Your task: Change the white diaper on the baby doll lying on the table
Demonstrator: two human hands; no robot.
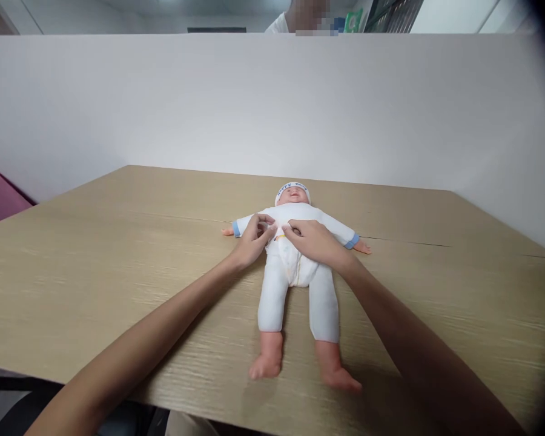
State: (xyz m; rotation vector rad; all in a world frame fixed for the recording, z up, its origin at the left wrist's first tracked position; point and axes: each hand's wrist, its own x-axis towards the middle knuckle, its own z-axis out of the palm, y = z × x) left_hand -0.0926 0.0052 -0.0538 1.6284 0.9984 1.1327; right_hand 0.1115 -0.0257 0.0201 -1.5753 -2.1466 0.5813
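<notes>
A baby doll [276,303] lies on its back on the table, head away from me and feet towards me. It has a white outfit with blue cuffs and a white headband with lettering. Around its hips is a white diaper [298,270] with yellow line markings. My left hand [255,237] is at the left of the diaper's waist, thumb and fingers pinched at its upper edge. From the right, my right hand [312,240] pinches the same waist edge near the middle. The exact bit of material between the fingertips is hard to make out.
The wooden table [118,260] has a seam running across it. A white partition [272,103] stands behind it, with a person [279,23] beyond. Pink material [2,197] shows at the left edge, and a dark chair part [22,412] at the lower left.
</notes>
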